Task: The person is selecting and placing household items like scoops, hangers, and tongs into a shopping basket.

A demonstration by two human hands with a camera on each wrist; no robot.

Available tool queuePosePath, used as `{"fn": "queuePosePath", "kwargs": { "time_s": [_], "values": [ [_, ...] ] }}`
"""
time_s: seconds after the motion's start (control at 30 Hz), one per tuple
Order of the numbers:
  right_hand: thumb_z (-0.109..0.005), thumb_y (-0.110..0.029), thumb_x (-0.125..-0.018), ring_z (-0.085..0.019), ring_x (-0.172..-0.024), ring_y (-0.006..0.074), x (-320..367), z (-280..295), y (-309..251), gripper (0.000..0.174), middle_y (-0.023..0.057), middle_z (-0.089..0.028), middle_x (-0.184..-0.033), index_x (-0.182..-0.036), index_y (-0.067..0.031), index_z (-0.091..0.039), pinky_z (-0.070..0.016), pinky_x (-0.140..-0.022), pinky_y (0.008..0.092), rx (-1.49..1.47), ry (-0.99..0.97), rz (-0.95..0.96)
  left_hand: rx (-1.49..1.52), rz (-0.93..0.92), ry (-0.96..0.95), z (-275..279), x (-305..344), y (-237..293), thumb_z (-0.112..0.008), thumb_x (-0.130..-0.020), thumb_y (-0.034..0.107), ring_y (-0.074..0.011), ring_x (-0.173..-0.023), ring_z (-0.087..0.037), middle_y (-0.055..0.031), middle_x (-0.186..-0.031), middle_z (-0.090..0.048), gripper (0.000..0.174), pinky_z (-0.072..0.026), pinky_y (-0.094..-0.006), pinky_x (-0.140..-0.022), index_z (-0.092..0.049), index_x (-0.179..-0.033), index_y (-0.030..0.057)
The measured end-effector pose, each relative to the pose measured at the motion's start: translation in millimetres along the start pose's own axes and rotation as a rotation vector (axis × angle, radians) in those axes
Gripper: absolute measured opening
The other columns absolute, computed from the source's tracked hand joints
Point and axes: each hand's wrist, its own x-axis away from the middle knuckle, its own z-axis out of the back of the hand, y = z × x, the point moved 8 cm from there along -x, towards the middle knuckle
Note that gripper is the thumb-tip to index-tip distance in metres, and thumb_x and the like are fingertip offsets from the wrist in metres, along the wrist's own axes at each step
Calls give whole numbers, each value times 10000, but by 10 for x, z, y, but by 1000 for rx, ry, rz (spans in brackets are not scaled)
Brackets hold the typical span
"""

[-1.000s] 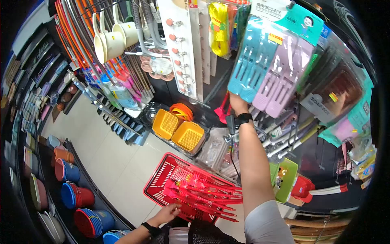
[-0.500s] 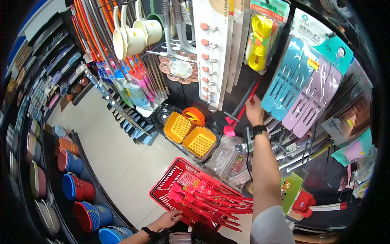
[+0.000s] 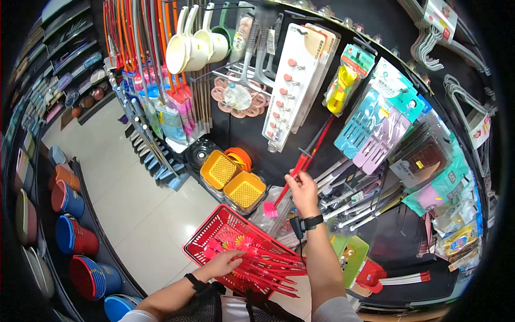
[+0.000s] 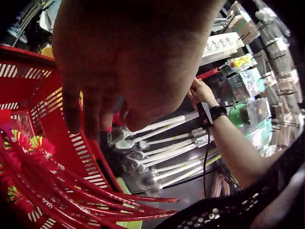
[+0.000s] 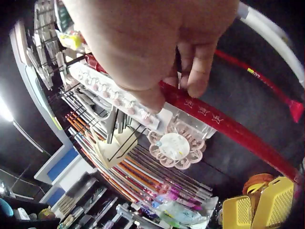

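My right hand (image 3: 301,192) pinches the red handle (image 5: 238,131) of a long-handled brush between thumb and fingers. Its pink bristle head (image 3: 271,210) points down toward the display's lower edge. Behind it, against the dark back panel, the right wrist view shows another red handle (image 5: 259,76). My left hand (image 3: 222,264) hovers at the near side of a red shopping basket (image 3: 196,244), fingers loosely bent and holding nothing. Several red brushes (image 3: 263,265) of the same look lie bunched in the basket, their handles sticking out past its right side.
Yellow baskets (image 3: 245,191) sit on the lower display. Above hang white ladles (image 3: 185,51), a hook strip (image 3: 289,91) and a packet of blue and purple slotted pieces (image 3: 370,126). White-handled tools (image 3: 348,209) jut out at right. Stacked buckets (image 3: 94,276) line the left shelf.
My right hand has come down and away from the hanging packet, bringing the red brush forward from the back panel. My left hand has shifted a little over the basket.
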Motion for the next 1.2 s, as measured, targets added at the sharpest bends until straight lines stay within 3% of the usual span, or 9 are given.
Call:
{"fn": "queuePosePath", "kwargs": {
  "time_s": [0.13, 0.23, 0.33, 0.5, 0.57, 0.7, 0.73, 0.87, 1.2],
  "values": [
    [-765, -143, -892, -644, -758, 98, 341, 1, -423, 237, 64, -693, -896, -1066, 4, -700, -523, -682, 261, -2, -74, -63, 33, -144, 60, 137, -173, 312, -603, -1005, 236, -318, -1123, -658, -215, -1267, -641, 423, -522, -396, -952, -548, -1355, 4],
    [-765, -138, -882, -658, -694, 168, 634, 126, -979, 223, 110, -688, -888, -1029, 13, -691, -528, -670, 288, 58, -20, 98, 87, -182, 142, 330, -240, 688, -608, -1005, 237, -311, -1200, -616, -211, -1324, -607, 455, -481, -396, -1025, -524, -1393, 16],
    [-777, -111, -864, -652, -728, 169, 956, 276, -1054, 192, 99, -685, -882, -961, 17, -671, -522, -693, 303, -11, 30, 9, 99, -261, 276, 481, -283, 899, -633, -985, 200, -298, -1214, -600, -201, -1393, -543, 546, -470, -390, -1036, -438, -1461, 17],
    [-763, -38, -884, -572, -706, 37, 1528, 470, -1209, 171, -8, -633, -847, -987, 0, -632, -458, -613, 204, -260, 128, -117, 228, -155, 289, 458, -312, 1056, -662, -966, 182, -290, -1187, -605, -191, -1415, -503, 616, -480, -389, -1009, -386, -1493, 25],
    [-758, -40, -893, -542, -691, 17, 1791, 484, -1196, 182, -23, -623, -846, -1012, -16, -622, -432, -602, 185, -363, 148, -220, -90, -427, 459, 376, -261, 1071, -682, -949, 176, -307, -1127, -633, -200, -1364, -543, 576, -518, -404, -930, -443, -1449, 17],
    [-743, -36, -907, -522, -692, 2, 2357, 500, -724, 180, -35, -614, -847, -1037, -25, -618, -408, -596, 171, -286, 108, -393, -163, -181, 147, 85, -132, 724, -634, -965, 234, -390, -1041, -658, -192, -1199, -653, 356, -546, -460, -858, -588, -1266, 48],
    [-731, -74, -925, -566, -716, 31, 2490, 520, -659, 162, -11, -628, -855, -1032, -17, -624, -457, -620, 188, -269, 61, -437, -198, -182, 136, -2, -103, 587, -597, -978, 251, -396, -1011, -662, -172, -1155, -668, 308, -547, -486, -833, -603, -1232, 78],
    [-631, -208, -1009, -657, -805, 123, 3019, 581, -237, 202, 51, -669, -916, -1055, -11, -635, -586, -735, 288, -253, -38, -558, -374, -92, -62, -299, 9, 126, -581, -969, 240, -385, -976, -676, -156, -1124, -671, 294, -557, -517, -784, -607, -1220, 88],
    [-667, -222, -992, -713, -842, 199, 4155, 478, 547, 228, 101, -718, -982, -1113, -30, -642, -602, -716, 295, -672, 125, -1057, -555, 75, -243, -610, 100, -963, -632, -879, 209, -382, -998, -687, -179, -1144, -670, 441, -566, -514, -777, -579, -1305, 111]
  ]
}}
